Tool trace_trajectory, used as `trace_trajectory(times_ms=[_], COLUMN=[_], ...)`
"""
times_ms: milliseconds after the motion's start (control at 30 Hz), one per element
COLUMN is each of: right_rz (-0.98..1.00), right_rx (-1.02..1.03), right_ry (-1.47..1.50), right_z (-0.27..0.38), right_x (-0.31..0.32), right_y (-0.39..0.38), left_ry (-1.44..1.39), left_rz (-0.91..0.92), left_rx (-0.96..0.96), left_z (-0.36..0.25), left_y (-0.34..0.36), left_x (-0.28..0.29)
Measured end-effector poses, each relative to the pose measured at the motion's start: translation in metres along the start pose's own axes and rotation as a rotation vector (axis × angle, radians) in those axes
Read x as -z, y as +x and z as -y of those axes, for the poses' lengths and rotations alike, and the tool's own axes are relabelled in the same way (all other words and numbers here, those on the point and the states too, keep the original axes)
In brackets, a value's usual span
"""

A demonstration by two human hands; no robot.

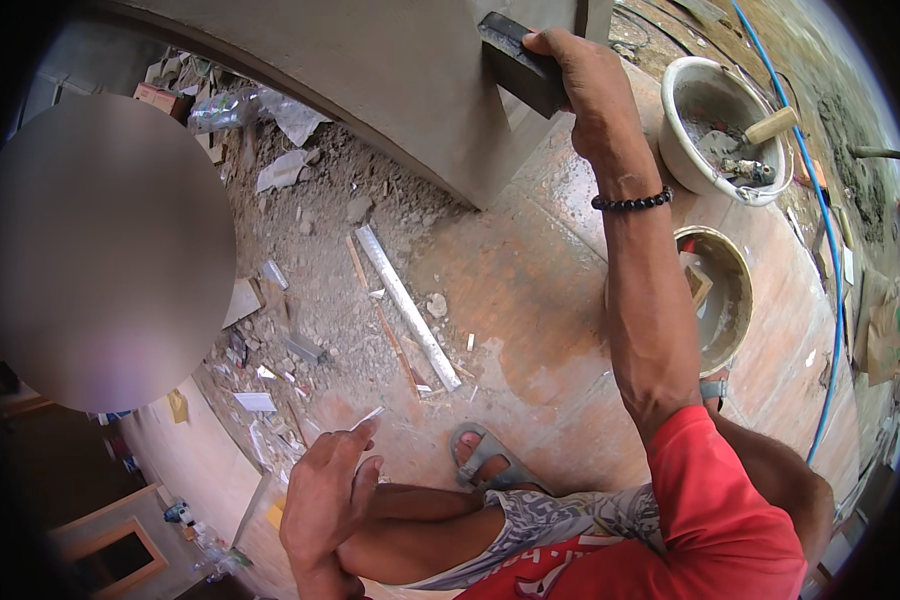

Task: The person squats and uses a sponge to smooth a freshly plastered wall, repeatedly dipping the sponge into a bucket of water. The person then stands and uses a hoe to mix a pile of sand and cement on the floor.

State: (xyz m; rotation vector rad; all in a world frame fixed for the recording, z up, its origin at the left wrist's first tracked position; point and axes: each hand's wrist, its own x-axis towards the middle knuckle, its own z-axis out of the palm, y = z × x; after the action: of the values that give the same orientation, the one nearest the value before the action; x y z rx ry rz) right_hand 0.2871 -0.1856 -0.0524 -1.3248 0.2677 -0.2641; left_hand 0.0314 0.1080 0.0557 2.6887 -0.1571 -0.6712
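My right hand (pixel 590 85) reaches up and grips a dark rectangular float block (pixel 520 65), pressing it flat against the grey plastered wall corner (pixel 410 90). A black bead bracelet sits on that wrist. My left hand (pixel 325 495) hangs low by my knee and pinches a thin white stick (pixel 367 418) between the fingertips. My foot in a grey sandal (pixel 485 455) stands on the reddish tiled floor.
A white bucket (pixel 725 125) with mortar and a wooden-handled trowel stands at right, a second bucket (pixel 720 290) of grey water below it. A blue hose (pixel 830 260) runs along the right. A long metal straightedge (pixel 410 305), rubble and tile scraps lie at the wall's foot.
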Motion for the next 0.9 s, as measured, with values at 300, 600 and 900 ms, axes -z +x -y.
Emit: trace_trajectory(times_ms=[300,600,900], right_rz=[-0.013,-0.390,-0.468], right_rx=[0.625,-0.216,-0.061], right_ry=[-0.261,0.264,0.004], right_z=[0.059,-0.146,-0.161], right_x=[0.023,-0.004,-0.043], right_y=[-0.015,-0.095,-0.056], left_ry=[0.032,0.048,0.066], left_rz=[0.062,0.061,0.060], left_rx=[-0.023,-0.045,-0.064], left_z=[-0.004,0.004,0.005], left_y=[0.013,-0.005,-0.011], left_x=[-0.001,-0.005,-0.003])
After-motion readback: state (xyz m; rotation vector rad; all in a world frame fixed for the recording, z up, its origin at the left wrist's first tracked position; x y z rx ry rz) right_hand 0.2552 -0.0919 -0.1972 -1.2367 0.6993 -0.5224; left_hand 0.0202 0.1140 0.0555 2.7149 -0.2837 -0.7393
